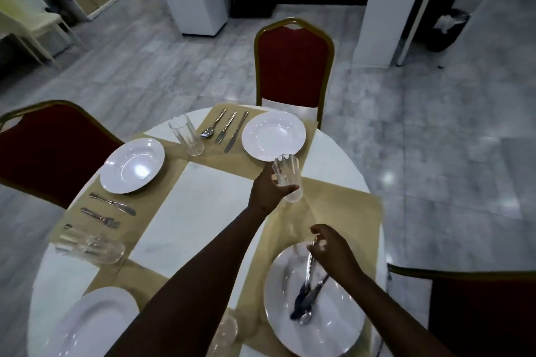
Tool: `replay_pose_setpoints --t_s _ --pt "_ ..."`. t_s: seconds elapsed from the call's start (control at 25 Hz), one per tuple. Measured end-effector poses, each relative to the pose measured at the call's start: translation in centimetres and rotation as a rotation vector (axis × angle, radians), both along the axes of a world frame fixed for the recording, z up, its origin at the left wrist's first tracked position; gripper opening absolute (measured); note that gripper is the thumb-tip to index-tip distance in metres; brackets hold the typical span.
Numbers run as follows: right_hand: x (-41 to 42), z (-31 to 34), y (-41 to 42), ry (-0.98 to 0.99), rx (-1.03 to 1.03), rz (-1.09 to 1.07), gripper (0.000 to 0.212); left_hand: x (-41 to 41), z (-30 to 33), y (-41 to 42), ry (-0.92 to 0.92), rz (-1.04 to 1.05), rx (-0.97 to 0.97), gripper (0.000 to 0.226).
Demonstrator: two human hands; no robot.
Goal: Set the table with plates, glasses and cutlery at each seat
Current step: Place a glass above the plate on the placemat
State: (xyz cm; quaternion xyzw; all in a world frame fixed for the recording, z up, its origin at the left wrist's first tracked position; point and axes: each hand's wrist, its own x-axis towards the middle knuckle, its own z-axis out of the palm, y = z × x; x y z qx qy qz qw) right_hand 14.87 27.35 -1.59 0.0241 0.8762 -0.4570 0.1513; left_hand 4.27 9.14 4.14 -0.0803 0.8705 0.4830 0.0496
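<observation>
My left hand (268,190) grips a clear glass (288,177) upright at the far corner of the right seat's beige placemat (348,211). My right hand (330,246) pinches the handles of several pieces of cutlery (307,290) hanging over the white plate (333,327) at that seat. The far seat has a plate (274,135), a spoon, fork and knife (224,130) and a glass (187,135). The left seat has a plate (132,165), a knife (113,203), a fork (100,217) and a glass (91,246). A fourth plate (95,324) sits at the near left.
Red chairs with gold frames stand at the far side (293,66), the left (52,148) and the right (481,310) of the round white table (197,211). Another glass (226,330) shows below my left arm. A white cabinet (197,0) and a black bin (448,29) stand on the grey floor.
</observation>
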Motion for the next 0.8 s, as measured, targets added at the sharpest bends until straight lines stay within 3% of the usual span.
replay_pose_setpoints --t_s 0.48,0.64,0.8 --pt "0.1 -1.3 5.0 0.000 -0.014 0.060 0.042 -1.3 -3.8 3.7 0.005 0.102 -0.124 0.085" --pt "0.4 -1.7 5.7 0.050 0.021 0.117 0.040 0.0 -3.5 3.5 -0.089 0.144 -0.078 0.086" --pt "0.4 -1.6 5.9 0.156 0.200 0.379 0.045 6.3 -3.1 2.8 -0.136 0.156 -0.074 0.057"
